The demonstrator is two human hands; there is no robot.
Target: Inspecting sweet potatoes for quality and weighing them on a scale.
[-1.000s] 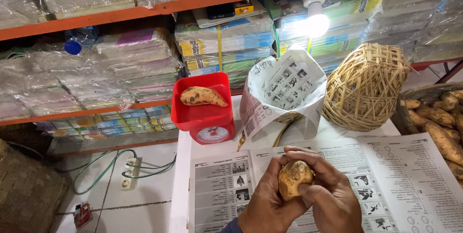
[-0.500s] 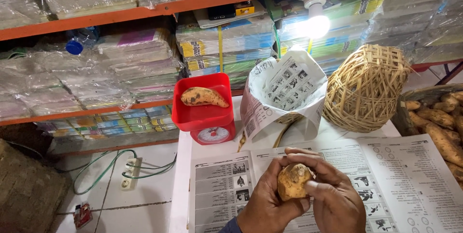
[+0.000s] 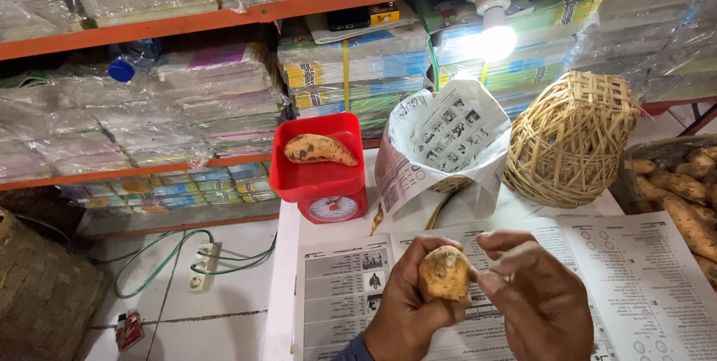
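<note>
Now, head view: small tuber [image 3: 444, 274] held up in both hands over newspaper sheet [image 3: 597, 286].
Left hand [image 3: 407, 309] wrapped around tuber from below, fingers closed on it; right hand [image 3: 534, 297] beside it, fingertips touching tuber's right side, half curled, seemingly steadying for a look; second tuber [image 3: 320, 150] lying in red scale pan [image 3: 317, 170], likely set there for weighing; paper-lined bag [image 3: 444, 152] standing open just behind, mouth up for filling; overturned woven basket [image 3: 571, 137] right of bag; more tubers [image 3: 683, 197] piled at right edge; lit bulb [image 3: 497, 36] above; wrapped stacks on orange shelves [image 3: 224, 16].
</note>
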